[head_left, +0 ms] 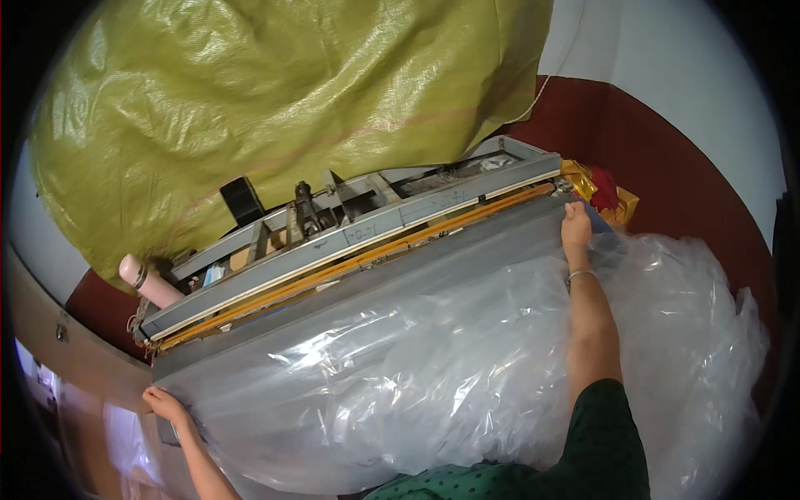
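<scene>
A large clear plastic sheet [450,367] lies in loose, shiny folds over a grey tabletop [275,333] and bunches up at the right. My left hand [165,403] is closed on the sheet's edge at the lower left, by the table's left end. Far to the right, my right hand [575,227] is closed on the sheet near its far corner, with the arm stretched out. Between the hands the sheet runs along a long grey metal frame [375,225], which has an orange strip [367,265] along its near side.
A pink bottle [150,282] leans at the frame's left end. A black flat rectangular object [242,202] stands behind the frame. Yellow-green woven sheeting [292,83] covers a big bulk at the back. Gold wrapping [621,207] sits past the frame's right end, near the red-brown wall band [658,142].
</scene>
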Demonstrator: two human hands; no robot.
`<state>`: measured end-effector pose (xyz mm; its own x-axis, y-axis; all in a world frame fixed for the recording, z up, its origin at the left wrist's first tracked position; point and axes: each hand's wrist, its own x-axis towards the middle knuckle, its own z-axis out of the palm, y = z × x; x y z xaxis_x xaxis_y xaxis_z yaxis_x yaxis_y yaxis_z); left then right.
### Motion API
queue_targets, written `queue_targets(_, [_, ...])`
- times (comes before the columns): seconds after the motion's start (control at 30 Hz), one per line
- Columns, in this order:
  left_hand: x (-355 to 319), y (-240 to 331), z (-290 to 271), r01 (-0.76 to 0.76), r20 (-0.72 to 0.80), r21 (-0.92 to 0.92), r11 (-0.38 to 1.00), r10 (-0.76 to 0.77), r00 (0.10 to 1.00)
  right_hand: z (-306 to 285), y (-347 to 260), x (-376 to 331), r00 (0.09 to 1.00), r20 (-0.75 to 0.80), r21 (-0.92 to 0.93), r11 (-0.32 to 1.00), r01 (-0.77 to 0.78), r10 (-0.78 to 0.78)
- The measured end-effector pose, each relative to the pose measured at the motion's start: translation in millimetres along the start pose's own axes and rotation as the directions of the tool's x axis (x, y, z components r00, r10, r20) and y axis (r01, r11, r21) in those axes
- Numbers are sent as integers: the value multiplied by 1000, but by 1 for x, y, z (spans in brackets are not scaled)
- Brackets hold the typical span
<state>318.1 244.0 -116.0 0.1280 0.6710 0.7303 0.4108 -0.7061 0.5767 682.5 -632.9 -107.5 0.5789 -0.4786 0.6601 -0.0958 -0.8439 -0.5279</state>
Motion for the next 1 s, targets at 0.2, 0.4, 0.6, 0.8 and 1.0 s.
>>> queue_targets(0.2, [12, -33, 65, 161, 209, -226, 961, -114, 971, 54, 43, 30, 994, -28, 377, 920, 110, -107])
queue_targets(0.4, [31, -47, 99, 174, 229, -308, 935, -105, 968, 80, 10, 34, 992, 124, 556, 829, -69, 0])
queue_targets(0.6, [50, -58, 135, 223, 297, -377, 899, -111, 948, 91, 12, 42, 998, 57, 500, 865, -35, 8])
queue_targets(0.8, [54, -63, 138, 223, 307, -363, 904, -110, 945, 91, 9, 46, 999, 31, 483, 875, -7, -9])
queue_targets(1.0, [54, -60, 142, 200, 219, -331, 922, -131, 967, 93, 15, 49, 992, -8, 463, 880, -106, 123])
